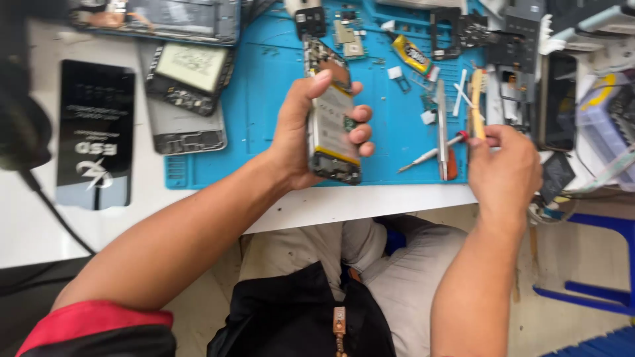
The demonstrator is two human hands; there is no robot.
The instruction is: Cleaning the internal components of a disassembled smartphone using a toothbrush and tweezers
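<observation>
My left hand [311, 129] grips an opened phone [333, 132] on its edge above the blue work mat [264, 99], its bare circuit board and battery side showing. My right hand [504, 168] rests at the mat's right edge, closed on the handle of a small pale brush [476, 99] that points away from me. A thin screwdriver [430, 155] with a red collar lies just left of that hand.
Several dismantled phones [188, 79] and a black flat box [94, 132] lie at the left. Small boards, a yellow glue tube [411, 54] and tweezers [442, 125] crowd the mat's far side. Black parts and trays stand at the right. The white table edge [357, 201] runs above my lap.
</observation>
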